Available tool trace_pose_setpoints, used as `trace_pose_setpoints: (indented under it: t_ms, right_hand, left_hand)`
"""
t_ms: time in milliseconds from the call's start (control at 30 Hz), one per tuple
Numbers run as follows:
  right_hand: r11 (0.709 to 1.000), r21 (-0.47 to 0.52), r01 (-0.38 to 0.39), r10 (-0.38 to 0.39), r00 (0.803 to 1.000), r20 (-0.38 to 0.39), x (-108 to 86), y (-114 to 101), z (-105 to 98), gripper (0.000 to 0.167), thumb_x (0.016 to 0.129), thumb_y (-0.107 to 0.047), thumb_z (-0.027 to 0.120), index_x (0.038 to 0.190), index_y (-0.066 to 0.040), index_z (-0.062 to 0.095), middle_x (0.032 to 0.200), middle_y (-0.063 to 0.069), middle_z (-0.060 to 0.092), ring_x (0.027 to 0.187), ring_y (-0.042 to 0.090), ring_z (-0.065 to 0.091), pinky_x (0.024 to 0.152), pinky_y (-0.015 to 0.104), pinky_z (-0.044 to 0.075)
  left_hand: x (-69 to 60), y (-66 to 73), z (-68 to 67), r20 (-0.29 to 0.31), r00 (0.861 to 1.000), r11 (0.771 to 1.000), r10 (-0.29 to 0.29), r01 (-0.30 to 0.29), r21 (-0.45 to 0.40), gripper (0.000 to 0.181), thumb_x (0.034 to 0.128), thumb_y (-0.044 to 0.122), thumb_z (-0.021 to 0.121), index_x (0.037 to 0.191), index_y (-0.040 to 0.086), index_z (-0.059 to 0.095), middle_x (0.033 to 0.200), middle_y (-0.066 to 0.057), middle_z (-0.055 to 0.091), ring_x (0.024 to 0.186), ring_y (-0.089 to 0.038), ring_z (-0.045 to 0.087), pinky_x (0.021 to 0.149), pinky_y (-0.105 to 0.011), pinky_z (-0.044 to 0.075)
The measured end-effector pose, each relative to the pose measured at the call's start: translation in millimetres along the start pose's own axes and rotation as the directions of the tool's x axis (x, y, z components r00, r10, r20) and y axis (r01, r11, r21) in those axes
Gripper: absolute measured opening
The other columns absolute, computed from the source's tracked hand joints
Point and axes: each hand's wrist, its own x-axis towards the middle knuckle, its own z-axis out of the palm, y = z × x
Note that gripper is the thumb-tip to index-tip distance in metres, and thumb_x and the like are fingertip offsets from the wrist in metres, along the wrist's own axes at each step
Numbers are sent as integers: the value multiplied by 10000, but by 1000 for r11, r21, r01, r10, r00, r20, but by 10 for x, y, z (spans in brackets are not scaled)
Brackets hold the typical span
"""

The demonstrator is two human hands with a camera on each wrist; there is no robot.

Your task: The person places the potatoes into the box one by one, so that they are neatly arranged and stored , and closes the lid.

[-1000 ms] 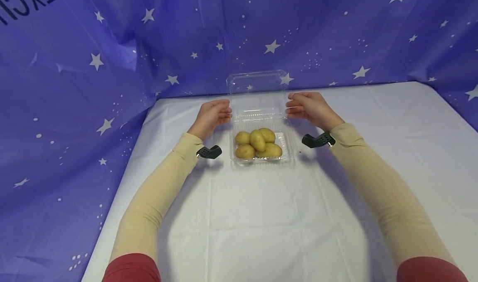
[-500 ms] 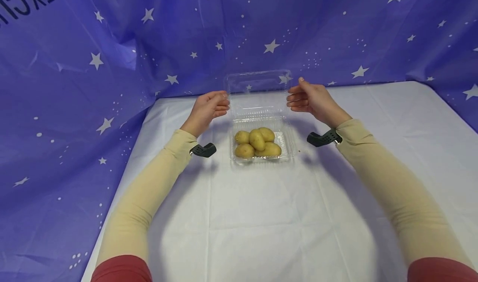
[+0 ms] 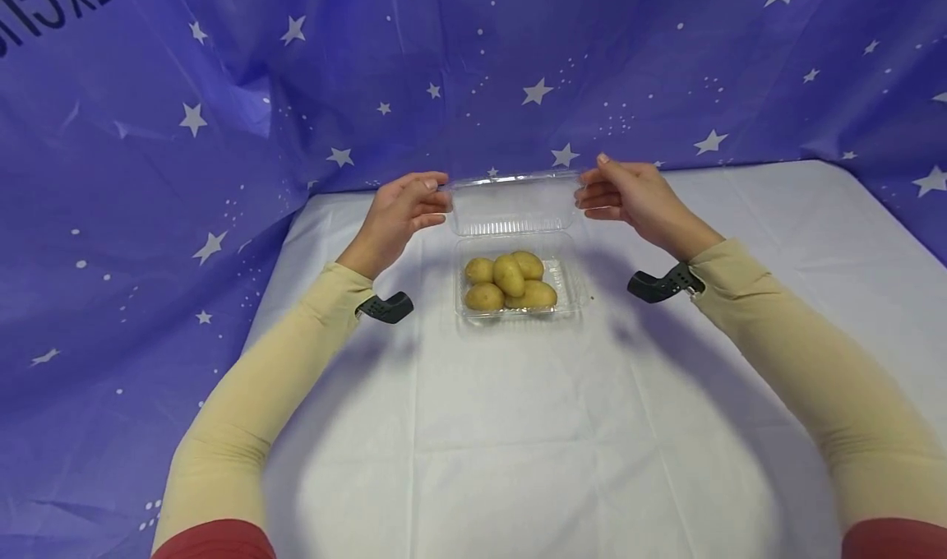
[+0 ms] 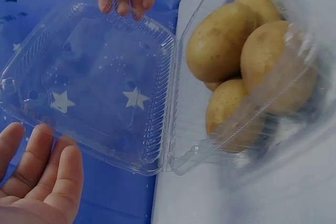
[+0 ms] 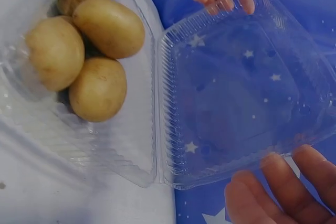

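A clear plastic clamshell container stands on the white cloth with several potatoes in its base. Its hinged lid is raised at the back, tilted forward over the hinge. My left hand is at the lid's left edge, fingers fairly straight, fingertips against the rim. On the other side my right hand has its thumb raised and its fingertips at the lid's right edge. Neither hand curls round the lid. In both wrist views the opposite hand's fingers show through or beside the clear plastic.
A white cloth covers the table. Behind and to the left hangs a blue sheet with white stars. A dark band with a jutting piece sits on the left wrist, and a matching one on the right.
The lid has tipped forward from near upright, its top edge coming lower and nearer. Both hands have risen slightly with it, and the forearms have spread outward. The potatoes have stayed put.
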Motion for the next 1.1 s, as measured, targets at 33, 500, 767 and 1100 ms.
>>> trace_pose_setpoints:
  t_ms: [33, 500, 767, 1100]
  right_hand:
    - [1000, -2, 1, -1, 1000, 2, -23, -5, 4, 310, 1066, -315, 524, 954, -121, 738, 853, 11, 758, 831, 119, 733, 784, 258, 623]
    - [972, -220, 86, -74, 995, 63, -362, 49, 8, 146, 1018, -115, 604, 1086, -76, 728, 986, -117, 751, 931, 2, 707, 835, 210, 609]
    - [886, -455, 84, -75, 996, 37, -508, 149, 23, 294, 981, -147, 649, 1213, 27, 698, 950, -183, 747, 924, -15, 697, 851, 167, 575]
    - [818, -559, 134, -133, 990, 43, -634, 336, 88, 323, 903, -35, 670, 1213, 52, 693, 1111, 97, 767, 926, -88, 668, 815, 119, 559]
  left_hand:
    - [-24, 2, 4, 7, 1000, 1000, 5, -5, 10, 508, 998, 205, 494, 1427, -67, 501, 1044, -39, 658, 1014, -170, 635, 950, -291, 556]
    - [-334, -43, 42, 77, 995, 937, 66, -88, 337, 350, 1005, 118, 575, 1324, -18, 626, 1255, -164, 664, 1012, -84, 650, 988, -333, 563]
    - [-502, -152, 90, 88, 994, 881, 70, -103, 462, 327, 968, 154, 670, 1278, 50, 679, 1198, -154, 712, 1013, -184, 696, 928, -334, 571]
    - [-698, -336, 124, 105, 984, 856, 144, -177, 486, 311, 934, 109, 680, 1231, 18, 697, 1208, -189, 716, 1060, -266, 699, 951, -365, 578]
